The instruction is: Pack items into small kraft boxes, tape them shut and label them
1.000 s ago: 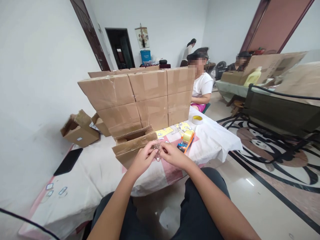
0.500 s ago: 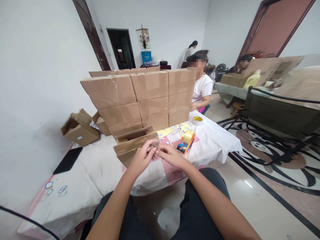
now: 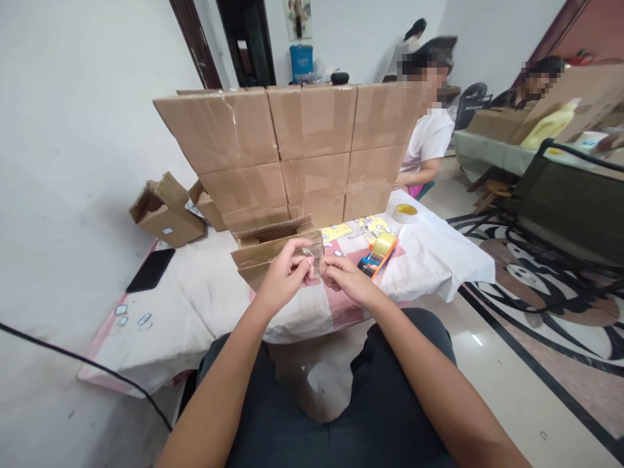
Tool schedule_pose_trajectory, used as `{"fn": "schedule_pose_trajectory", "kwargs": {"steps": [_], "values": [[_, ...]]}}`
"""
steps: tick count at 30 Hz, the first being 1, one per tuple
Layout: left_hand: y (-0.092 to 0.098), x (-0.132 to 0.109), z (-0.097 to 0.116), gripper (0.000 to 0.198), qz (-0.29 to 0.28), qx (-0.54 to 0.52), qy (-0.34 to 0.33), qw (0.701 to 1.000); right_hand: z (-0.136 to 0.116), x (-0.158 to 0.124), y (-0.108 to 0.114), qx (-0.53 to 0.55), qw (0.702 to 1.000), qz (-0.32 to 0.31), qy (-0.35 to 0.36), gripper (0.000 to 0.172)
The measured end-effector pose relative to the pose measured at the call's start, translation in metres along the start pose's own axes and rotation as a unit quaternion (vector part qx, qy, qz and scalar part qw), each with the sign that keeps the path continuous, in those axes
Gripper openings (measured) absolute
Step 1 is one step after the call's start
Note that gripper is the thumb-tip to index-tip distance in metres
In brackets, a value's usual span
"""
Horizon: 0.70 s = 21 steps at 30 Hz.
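My left hand [image 3: 291, 270] and my right hand [image 3: 344, 272] are close together above the near edge of the table. Between them is a small clear plastic bag [image 3: 316, 259], pinched by the fingers of both; whatever it holds is too small to make out. Just behind my left hand stands an open cardboard box [image 3: 253, 268] with its flaps up. An orange and blue tape dispenser [image 3: 377, 255] carrying a yellowish roll lies to the right of my right hand.
Stacked closed cartons [image 3: 312, 123] form a wall behind the open box. A tape roll [image 3: 405, 212] lies at the table's right, a black phone [image 3: 151, 270] at its left near more open boxes [image 3: 170, 218]. A co-worker [image 3: 429, 140] sits beyond the stack.
My hands have moved slightly apart, with the clear plastic still between them. The camera view has tilted down and turned left, so the surroundings appear higher and further right.
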State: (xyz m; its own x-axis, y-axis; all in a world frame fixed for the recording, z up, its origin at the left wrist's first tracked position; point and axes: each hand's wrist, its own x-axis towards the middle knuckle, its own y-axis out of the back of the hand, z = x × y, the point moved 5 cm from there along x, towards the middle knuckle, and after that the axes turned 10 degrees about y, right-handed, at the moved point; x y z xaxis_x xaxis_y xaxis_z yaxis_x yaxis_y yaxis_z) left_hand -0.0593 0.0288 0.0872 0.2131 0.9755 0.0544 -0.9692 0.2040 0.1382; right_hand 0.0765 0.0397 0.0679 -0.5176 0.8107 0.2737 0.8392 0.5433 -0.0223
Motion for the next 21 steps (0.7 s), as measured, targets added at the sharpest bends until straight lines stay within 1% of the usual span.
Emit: {"fn": "schedule_pose_trajectory", "kwargs": {"steps": [3,4,5,6,7,8,9,10,11,12,13,14,15,16,19,21], "values": [[0.008,0.0,0.001,0.039,-0.027,-0.026,0.037,0.999,-0.001,0.001,-0.002,-0.027,0.999,0.016,0.025,0.015],[0.013,0.001,-0.001,0.044,-0.036,-0.016,0.057,0.998,-0.001,0.0,0.0,-0.03,0.999,0.024,0.027,0.016],[0.021,0.001,-0.002,0.048,-0.033,0.006,0.072,0.997,-0.001,0.0,0.002,-0.026,0.999,0.034,0.026,0.018],[0.031,0.002,-0.002,0.05,-0.009,0.038,0.076,0.996,-0.001,0.0,0.005,-0.016,0.999,0.045,0.022,0.02],[0.044,0.004,0.0,0.051,0.038,0.081,0.063,0.994,-0.002,0.0,0.008,-0.005,0.998,0.057,0.02,0.022],[0.057,0.005,0.004,0.051,0.1,0.137,0.033,0.985,-0.003,0.001,0.011,0.005,0.997,0.069,0.019,0.025],[0.069,0.005,0.009,0.049,0.166,0.205,-0.005,0.965,-0.005,0.002,0.014,0.009,0.997,0.078,0.022,0.029],[0.078,0.006,0.014,0.048,0.226,0.279,-0.041,0.932,-0.007,0.004,0.015,0.009,0.996,0.083,0.027,0.034],[0.084,0.007,0.016,0.05,0.268,0.354,-0.065,0.894,-0.009,0.006,0.016,0.006,0.996,0.086,0.034,0.038],[0.087,0.01,0.016,0.053,0.288,0.421,-0.071,0.857,-0.01,0.008,0.015,0.002,0.995,0.086,0.041,0.042],[0.088,0.014,0.013,0.057,0.292,0.473,-0.062,0.829,-0.011,0.011,0.013,-0.004,0.995,0.083,0.047,0.045],[0.09,0.017,0.008,0.061,0.285,0.507,-0.045,0.812,-0.01,0.014,0.01,-0.01,0.996,0.079,0.05,0.048],[0.09,0.02,0.001,0.063,0.272,0.525,-0.027,0.806,-0.009,0.018,0.007,-0.019,0.996,0.074,0.049,0.05],[0.09,0.023,-0.006,0.062,0.255,0.533,-0.012,0.807,-0.007,0.021,0.003,-0.03,0.996,0.066,0.044,0.051],[0.086,0.024,-0.024,0.05,0.195,0.542,0.023,0.817,-0.002,0.031,-0.008,-0.083,0.996,0.039,0.016,0.053],[0.084,0.022,-0.032,0.05,0.156,0.542,0.044,0.825,-0.006,0.041,-0.012,-0.145,0.989,0.025,0.014,0.052]]}}
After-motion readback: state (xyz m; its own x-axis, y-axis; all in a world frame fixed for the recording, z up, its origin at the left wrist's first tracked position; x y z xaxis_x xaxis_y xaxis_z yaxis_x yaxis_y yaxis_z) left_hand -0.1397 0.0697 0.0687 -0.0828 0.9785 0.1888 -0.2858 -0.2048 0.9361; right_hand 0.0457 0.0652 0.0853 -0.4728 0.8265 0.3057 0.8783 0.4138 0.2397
